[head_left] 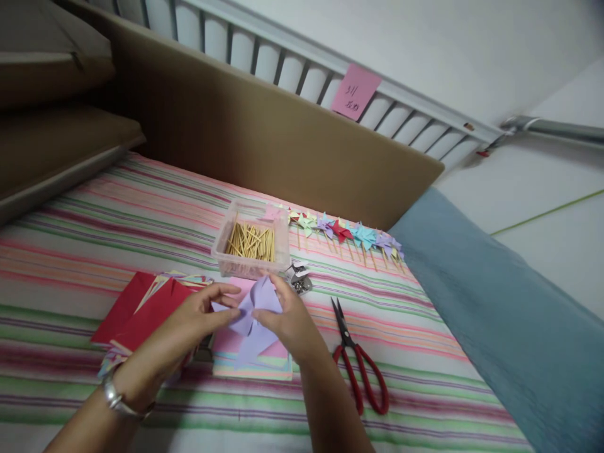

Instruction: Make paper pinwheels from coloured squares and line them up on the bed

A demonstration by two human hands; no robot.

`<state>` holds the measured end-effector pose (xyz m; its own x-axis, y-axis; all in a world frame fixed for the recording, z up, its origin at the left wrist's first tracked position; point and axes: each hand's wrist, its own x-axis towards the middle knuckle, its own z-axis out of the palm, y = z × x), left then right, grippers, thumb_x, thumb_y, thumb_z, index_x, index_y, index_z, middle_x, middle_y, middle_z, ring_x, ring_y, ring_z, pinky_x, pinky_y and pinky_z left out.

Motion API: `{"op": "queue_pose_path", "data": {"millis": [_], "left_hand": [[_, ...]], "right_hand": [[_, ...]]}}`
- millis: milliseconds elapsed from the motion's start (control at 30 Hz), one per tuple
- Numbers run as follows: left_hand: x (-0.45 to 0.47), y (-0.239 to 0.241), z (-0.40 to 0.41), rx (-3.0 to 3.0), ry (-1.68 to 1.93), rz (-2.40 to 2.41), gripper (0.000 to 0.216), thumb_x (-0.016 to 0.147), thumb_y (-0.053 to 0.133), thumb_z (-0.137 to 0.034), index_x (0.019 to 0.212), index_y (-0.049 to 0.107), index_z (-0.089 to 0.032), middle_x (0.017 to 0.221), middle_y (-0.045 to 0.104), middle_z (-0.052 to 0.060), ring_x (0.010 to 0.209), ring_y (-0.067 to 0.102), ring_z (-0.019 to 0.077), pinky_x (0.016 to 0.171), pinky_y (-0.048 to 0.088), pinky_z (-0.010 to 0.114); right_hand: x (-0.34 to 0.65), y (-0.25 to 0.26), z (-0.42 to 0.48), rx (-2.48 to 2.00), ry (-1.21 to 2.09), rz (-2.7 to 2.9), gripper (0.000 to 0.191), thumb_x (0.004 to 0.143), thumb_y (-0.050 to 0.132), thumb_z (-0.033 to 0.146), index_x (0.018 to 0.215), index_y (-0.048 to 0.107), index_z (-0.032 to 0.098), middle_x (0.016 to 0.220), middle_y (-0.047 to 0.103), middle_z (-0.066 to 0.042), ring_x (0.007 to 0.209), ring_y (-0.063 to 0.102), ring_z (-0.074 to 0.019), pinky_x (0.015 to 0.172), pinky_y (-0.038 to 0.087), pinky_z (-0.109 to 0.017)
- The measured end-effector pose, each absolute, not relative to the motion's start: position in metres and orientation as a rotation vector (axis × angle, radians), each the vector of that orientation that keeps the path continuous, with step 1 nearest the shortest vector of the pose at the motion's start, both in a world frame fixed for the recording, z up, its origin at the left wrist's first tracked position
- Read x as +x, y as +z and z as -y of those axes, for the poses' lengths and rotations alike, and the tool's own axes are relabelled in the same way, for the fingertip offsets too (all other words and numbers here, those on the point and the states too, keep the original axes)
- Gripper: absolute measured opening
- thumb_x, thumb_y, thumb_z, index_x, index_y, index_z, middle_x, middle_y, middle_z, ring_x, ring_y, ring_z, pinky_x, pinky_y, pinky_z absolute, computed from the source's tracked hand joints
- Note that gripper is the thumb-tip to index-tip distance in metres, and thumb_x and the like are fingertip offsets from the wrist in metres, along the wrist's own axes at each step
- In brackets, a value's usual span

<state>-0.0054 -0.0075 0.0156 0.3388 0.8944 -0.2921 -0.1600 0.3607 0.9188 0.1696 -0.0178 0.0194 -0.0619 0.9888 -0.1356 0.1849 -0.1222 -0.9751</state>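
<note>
Both my hands hold a lilac paper pinwheel (255, 314) above a stack of coloured paper sheets (252, 362). My left hand (189, 324) pinches its left side, with thumb and fingers closed on the paper. My right hand (287, 318) grips the middle and right side, fingers pressed on the folds. A metal bracelet (117, 399) is on my left wrist.
A clear plastic box of wooden sticks (250, 242) stands just beyond my hands. Red-handled scissors (358, 365) lie to the right. Red paper (141, 308) lies to the left. A row of finished pinwheels (349, 236) lines the cardboard wall (264, 132). Small metal bits (299, 280) sit by the box.
</note>
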Motion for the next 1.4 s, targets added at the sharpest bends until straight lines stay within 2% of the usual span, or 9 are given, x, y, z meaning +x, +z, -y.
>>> {"op": "queue_pose_path", "data": {"millis": [67,233,500,667,833,967,1133,1267,1400], "left_hand": [[-0.004,0.019,0.01,0.832,0.86,-0.91,0.028,0.071,0.073,-0.029,0.098,0.068,-0.023,0.086,0.071,0.003,0.082,0.064,0.0192,0.074,0.048,0.028],[0.012,0.014,0.016,0.636,0.904,-0.795,0.01,0.069,0.076,-0.025,0.077,0.073,-0.02,0.076,0.073,0.002,0.072,0.064,0.0144,0.07,0.048,0.023],[0.024,0.002,0.015,0.537,1.018,-0.927,0.02,0.061,0.08,-0.027,0.076,0.075,-0.015,0.068,0.073,0.005,0.063,0.063,0.0141,0.061,0.047,0.021],[0.021,0.0,0.014,0.546,1.048,-1.001,0.02,0.058,0.081,-0.028,0.07,0.073,-0.013,0.062,0.071,0.004,0.057,0.061,0.0138,0.056,0.046,0.021],[0.009,0.003,0.007,0.568,1.14,-1.061,0.02,0.058,0.078,-0.022,0.075,0.072,-0.014,0.064,0.072,0.003,0.057,0.062,0.0145,0.057,0.047,0.022],[-0.008,0.01,-0.001,0.531,1.218,-1.115,0.016,0.056,0.077,-0.019,0.069,0.069,-0.014,0.058,0.07,0.002,0.054,0.06,0.0148,0.054,0.045,0.023],[-0.021,0.013,-0.005,0.556,1.222,-1.102,0.017,0.058,0.076,-0.02,0.072,0.069,-0.015,0.056,0.069,0.0,0.05,0.06,0.015,0.051,0.044,0.023],[-0.022,0.014,-0.004,0.583,1.176,-1.115,0.013,0.06,0.075,-0.022,0.068,0.067,-0.015,0.05,0.066,0.0,0.044,0.055,0.0136,0.047,0.041,0.023],[-0.021,0.013,-0.002,0.594,1.162,-1.119,0.014,0.06,0.076,-0.022,0.069,0.068,-0.014,0.057,0.069,0.002,0.051,0.06,0.0153,0.052,0.043,0.024]], "right_hand": [[0.168,0.018,0.016,-1.371,1.243,1.201,0.067,0.065,0.066,0.014,0.129,0.05,0.023,0.1,0.068,-0.003,0.083,0.064,-0.0214,0.068,0.051,-0.029],[0.155,0.014,0.015,-1.33,1.102,1.054,0.063,0.065,0.065,0.014,0.126,0.052,0.022,0.106,0.069,-0.004,0.092,0.065,-0.0232,0.079,0.051,-0.033],[0.139,0.011,0.019,-1.3,1.014,1.009,0.058,0.068,0.065,0.014,0.124,0.052,0.021,0.116,0.066,-0.004,0.103,0.063,-0.0223,0.087,0.051,-0.032],[0.135,0.006,0.02,-1.273,1.105,0.974,0.059,0.07,0.064,0.016,0.127,0.049,0.021,0.11,0.067,-0.004,0.096,0.065,-0.0211,0.08,0.052,-0.03],[0.143,0.003,0.019,-1.341,0.972,1.149,0.05,0.08,0.056,0.021,0.129,0.048,0.02,0.077,0.064,0.0,0.069,0.062,-0.0171,0.067,0.051,-0.031],[0.149,0.008,0.024,-1.258,0.608,1.536,0.027,0.083,0.052,0.014,0.107,0.064,0.022,0.097,0.065,-0.005,0.094,0.061,-0.0186,0.087,0.047,-0.034],[0.144,0.014,0.029,-1.172,0.424,1.885,0.027,0.086,0.05,0.009,0.099,0.067,0.025,0.126,0.055,-0.006,0.122,0.046,-0.0207,0.103,0.036,-0.04],[0.142,0.015,0.03,-1.19,0.37,1.99,0.021,0.086,0.052,0.012,0.092,0.069,0.025,0.139,0.046,-0.005,0.133,0.034,-0.0239,0.108,0.03,-0.046],[0.144,0.014,0.03,-1.235,0.418,1.996,0.014,0.084,0.059,0.017,0.084,0.07,0.025,0.141,0.046,-0.005,0.135,0.031,-0.0253,0.108,0.029,-0.048]]}}
